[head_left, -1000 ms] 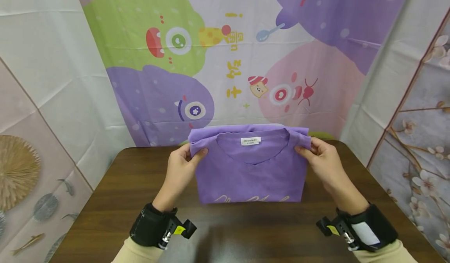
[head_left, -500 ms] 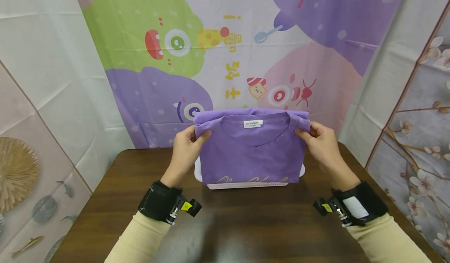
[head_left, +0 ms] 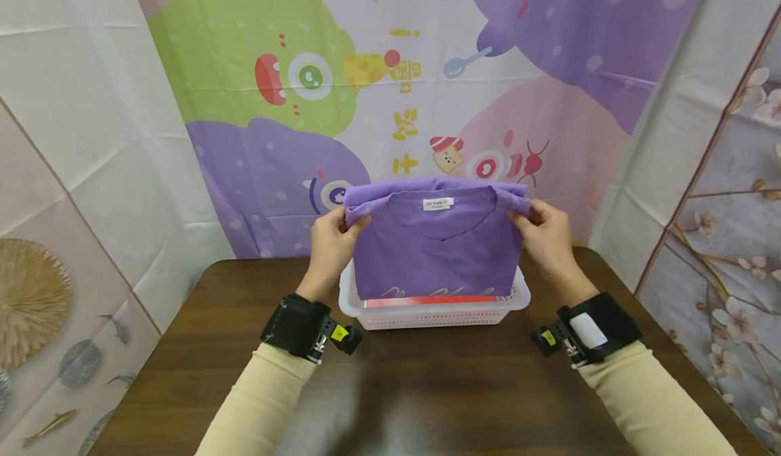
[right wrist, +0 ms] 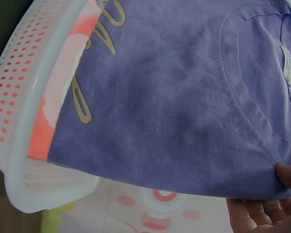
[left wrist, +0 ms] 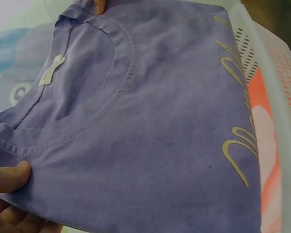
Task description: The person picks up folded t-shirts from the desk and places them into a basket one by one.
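Observation:
A folded purple T-shirt [head_left: 436, 253] with a white neck label and pale script lettering hangs between my hands in the head view. My left hand [head_left: 332, 242] pinches its left shoulder, thumb in front. At the opposite shoulder, my right hand [head_left: 546, 236] pinches the cloth the same way. Behind and below the shirt stands a white perforated plastic basket [head_left: 436, 318], partly covered by it. Something red and pale pink [left wrist: 263, 111] shows inside the basket in the left wrist view; its kind is hidden. The shirt's lower edge is at the basket's opening.
The basket stands on a dark brown wooden table [head_left: 427, 388], near its far edge. A cartoon-printed curtain [head_left: 403, 90] hangs behind the table. Patterned cloths flank it, one with a round straw-coloured motif [head_left: 30, 303], the other with blossoms [head_left: 732, 307].
Both hands have carried the T-shirt up and away from me, toward the far edge. The basket, almost wholly hidden behind the shirt before, now shows its front, rim and red contents.

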The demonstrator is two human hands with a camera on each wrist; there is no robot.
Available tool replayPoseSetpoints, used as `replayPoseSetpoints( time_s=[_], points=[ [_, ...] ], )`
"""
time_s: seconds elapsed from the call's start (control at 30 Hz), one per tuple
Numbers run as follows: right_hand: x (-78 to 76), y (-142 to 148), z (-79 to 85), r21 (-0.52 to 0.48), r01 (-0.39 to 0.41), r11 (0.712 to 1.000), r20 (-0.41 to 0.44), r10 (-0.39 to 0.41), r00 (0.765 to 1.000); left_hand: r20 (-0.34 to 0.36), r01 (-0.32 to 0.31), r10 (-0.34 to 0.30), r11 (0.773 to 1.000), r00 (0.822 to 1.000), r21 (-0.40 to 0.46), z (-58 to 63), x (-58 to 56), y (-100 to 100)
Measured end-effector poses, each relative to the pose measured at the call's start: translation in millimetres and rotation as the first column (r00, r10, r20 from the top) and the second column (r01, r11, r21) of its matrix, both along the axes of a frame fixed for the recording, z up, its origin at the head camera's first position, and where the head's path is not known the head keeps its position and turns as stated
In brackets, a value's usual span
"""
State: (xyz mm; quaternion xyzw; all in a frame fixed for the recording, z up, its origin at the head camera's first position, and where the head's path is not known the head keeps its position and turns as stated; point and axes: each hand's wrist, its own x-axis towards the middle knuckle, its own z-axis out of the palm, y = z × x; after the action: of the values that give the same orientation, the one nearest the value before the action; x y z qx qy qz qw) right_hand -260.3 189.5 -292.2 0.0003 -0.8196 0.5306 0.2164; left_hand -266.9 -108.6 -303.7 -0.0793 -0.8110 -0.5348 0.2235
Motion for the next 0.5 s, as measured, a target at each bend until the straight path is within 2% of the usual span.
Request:
replayPoseSetpoints(
  time_s=[0.17, 0.3, 0.4, 0.5],
  points=[
    [-15.7, -2, -16.2, -0.003, 0.038, 0.999, -0.032, -0.038, 0.999, -0.02, -0.035, 0.034, 0.999, 0.999, -0.02, -12.1, -8.7, 3],
    [-27.0, -2, -32.9, -0.064, 0.044, 0.997, -0.03, -0.046, 0.998, -0.014, -0.038, 0.038, 0.999, 0.999, -0.037, -24.5, -14.1, 5],
    [-30.4, -1, -43.9, -0.078, 0.058, 0.995, -0.024, -0.06, 0.998, -0.015, -0.037, 0.036, 0.998, 0.999, -0.056, -33.9, -16.8, 6],
    [-30.0, 0, -51.5, -0.029, 0.07, 0.997, -0.005, -0.071, 0.997, -0.019, -0.032, 0.031, 0.997, 0.999, -0.076, -41.0, -18.3, 6]
  ],
)
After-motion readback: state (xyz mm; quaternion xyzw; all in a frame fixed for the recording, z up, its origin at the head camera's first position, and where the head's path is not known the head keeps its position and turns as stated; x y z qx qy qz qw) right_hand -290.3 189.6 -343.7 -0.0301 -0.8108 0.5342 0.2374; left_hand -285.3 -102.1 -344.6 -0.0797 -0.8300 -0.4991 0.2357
